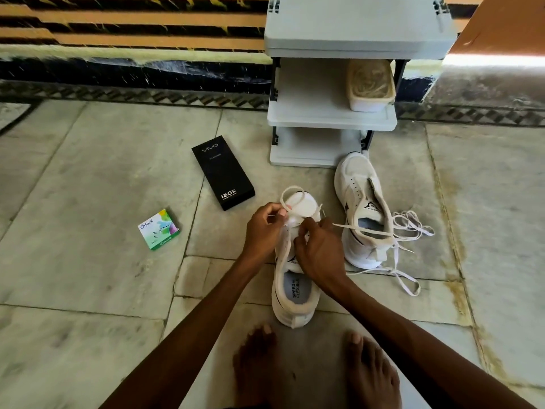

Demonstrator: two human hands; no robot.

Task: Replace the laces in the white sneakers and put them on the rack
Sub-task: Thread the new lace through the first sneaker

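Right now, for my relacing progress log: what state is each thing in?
Near white sneaker: upright, white lace at its front eyelets.
Far white sneaker: upright, unlaced.
Loose white laces: tangled on floor.
Left hand: pinches lace.
Right hand: pinches lace.
Grey plastic shoe rack: holds no sneakers.
Clear plastic tub: on rack's middle shelf.
Black cardboard box: closed.
Green cardboard box: closed.

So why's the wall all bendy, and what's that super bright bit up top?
Head view: the wide-angle lens bows the striped wall and tilts the grey shoe rack. Head view, top right: light blows out a strip to pure white. Head view, centre: left hand, right hand and the lace they pinch look sharp; the corners go soft.
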